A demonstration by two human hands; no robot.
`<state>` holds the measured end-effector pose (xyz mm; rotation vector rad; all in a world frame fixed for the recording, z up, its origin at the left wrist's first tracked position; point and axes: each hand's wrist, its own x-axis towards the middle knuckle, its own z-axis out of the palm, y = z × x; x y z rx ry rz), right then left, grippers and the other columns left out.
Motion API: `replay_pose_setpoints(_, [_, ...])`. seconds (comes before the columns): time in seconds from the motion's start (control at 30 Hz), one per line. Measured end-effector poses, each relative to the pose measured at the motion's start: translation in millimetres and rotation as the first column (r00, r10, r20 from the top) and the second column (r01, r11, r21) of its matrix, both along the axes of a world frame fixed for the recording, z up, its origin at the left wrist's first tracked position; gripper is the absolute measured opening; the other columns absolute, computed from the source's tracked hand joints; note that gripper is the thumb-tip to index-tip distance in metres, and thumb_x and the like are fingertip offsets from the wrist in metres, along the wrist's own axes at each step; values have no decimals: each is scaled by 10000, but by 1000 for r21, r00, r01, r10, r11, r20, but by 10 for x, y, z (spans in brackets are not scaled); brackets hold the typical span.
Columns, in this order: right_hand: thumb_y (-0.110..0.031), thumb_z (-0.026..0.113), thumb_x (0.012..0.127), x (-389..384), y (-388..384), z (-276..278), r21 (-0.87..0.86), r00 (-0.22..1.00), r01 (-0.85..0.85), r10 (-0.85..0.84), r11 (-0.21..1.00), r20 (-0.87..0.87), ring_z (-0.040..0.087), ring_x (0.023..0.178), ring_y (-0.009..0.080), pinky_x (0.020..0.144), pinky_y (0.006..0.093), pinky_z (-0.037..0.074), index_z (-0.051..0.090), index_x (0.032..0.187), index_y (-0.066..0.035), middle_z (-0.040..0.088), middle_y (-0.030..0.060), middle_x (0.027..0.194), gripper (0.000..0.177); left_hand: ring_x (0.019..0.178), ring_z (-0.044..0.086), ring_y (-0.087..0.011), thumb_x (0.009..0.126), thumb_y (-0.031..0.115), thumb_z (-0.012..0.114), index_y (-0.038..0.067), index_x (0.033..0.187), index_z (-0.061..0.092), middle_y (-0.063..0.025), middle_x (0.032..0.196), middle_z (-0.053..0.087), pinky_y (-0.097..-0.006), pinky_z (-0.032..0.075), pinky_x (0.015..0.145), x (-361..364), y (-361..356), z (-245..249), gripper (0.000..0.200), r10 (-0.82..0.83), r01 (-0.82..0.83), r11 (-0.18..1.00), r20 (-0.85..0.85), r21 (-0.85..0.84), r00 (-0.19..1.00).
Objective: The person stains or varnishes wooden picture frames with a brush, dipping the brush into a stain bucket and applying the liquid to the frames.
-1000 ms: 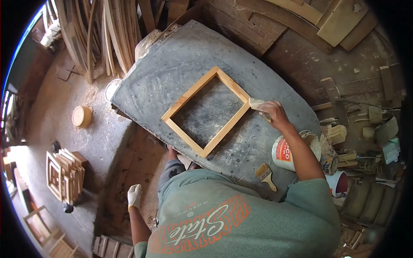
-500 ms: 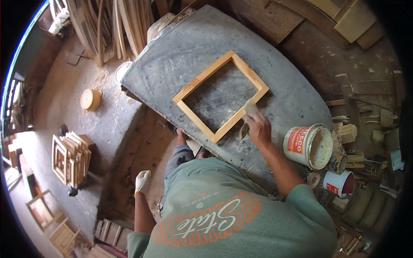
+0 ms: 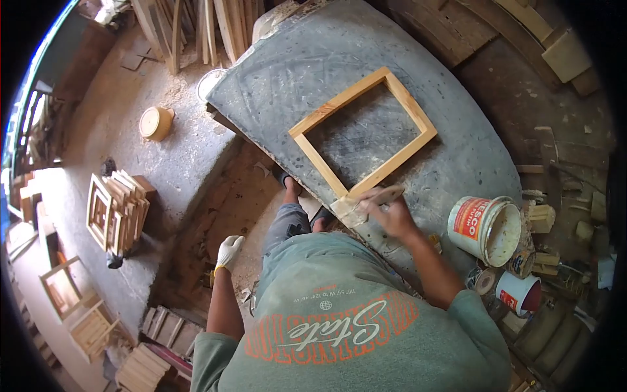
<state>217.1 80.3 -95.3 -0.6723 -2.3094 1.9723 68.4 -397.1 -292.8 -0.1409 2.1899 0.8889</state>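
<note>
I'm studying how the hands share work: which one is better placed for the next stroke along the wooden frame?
Probably the right hand: it grips the brush at the near corner of the wooden frame. The gloved left hand is off beside the table, with no visible tool.

The right hand grips a paintbrush at the near corner of a wooden frame on the counter; the gloved left hand hangs well apart.

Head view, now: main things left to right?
Stack of small frames → gloved left hand → large wooden frame → white bucket with an orange label.
</note>
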Motion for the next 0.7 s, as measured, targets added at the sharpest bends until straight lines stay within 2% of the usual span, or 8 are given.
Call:
replay_pose_setpoints(0.23, [-221,681,909,-796,598,-701,-105,990,-95,105,990,90,614,846,100,753,278,504,690,985,-31,673,11,903,205,846,642,-173,890,302,671,-23,1043,695,-106,899,705,-310,502,774,-46,-68,208,360,89,-89,996,0,-21,996])
replay_pose_setpoints(0.4, [-217,683,907,-1791,566,-964,-226,997,-14,-5,974,-82,601,835,95,741,270,496,688,981,-49,662,-1,902,184,810,643,-182,891,289,668,-29,1014,698,-102,870,704,-319,506,759,-12,-523,-112,343,31,-38,997,-103,-67,994])
replay_pose_setpoints(0.53, [-210,698,894,-2214,740,-1200,-189,956,180,-217,965,-197,610,791,94,695,266,511,678,998,-45,643,-3,886,196,880,666,-245,890,304,656,-28,993,700,-146,937,714,-355,512,795,73,-561,-38,350,189,-188,982,41,-26,981])
replay_pose_setpoints(0.57, [-236,696,892,-2211,879,-1206,-16,940,238,-234,971,-247,606,763,86,662,254,507,681,991,-44,641,-4,879,217,869,664,-233,894,304,649,-27,986,702,-137,930,714,-349,513,785,148,-703,-236,348,-48,42,998,-168,-44,985])
replay_pose_setpoints(0.6, [-250,684,896,-2188,1091,-1283,-52,936,283,-287,958,-205,611,729,83,610,249,505,685,980,-33,646,1,868,232,858,661,-220,898,304,642,-27,980,704,-128,922,715,-344,513,776,115,-846,-402,347,-288,266,958,-368,-111,884])
replay_pose_setpoints(0.63, [-254,675,899,-2162,1293,-1300,-64,889,385,-389,921,-241,614,682,88,570,250,509,683,988,-26,651,7,848,245,837,652,-188,901,302,639,-25,977,706,-114,899,711,-332,512,758,74,-819,-327,343,-221,200,975,-309,-99,925])
replay_pose_setpoints(0.67, [-267,671,907,-2100,1609,-1375,112,875,444,-403,889,-267,623,665,101,550,254,517,676,1018,-21,659,16,831,270,816,642,-156,903,300,635,-24,973,709,-100,876,707,-320,512,741,101,-706,-198,340,-145,127,988,-244,-89,959])
replay_pose_setpoints(0.7, [-278,682,878,-2039,1781,-1210,-18,812,569,-565,822,-146,661,756,175,689,346,535,700,996,-13,694,64,852,291,802,643,-155,900,294,644,-26,977,709,-93,874,706,-320,515,728,98,-549,27,335,-24,17,997,-89,-74,996])
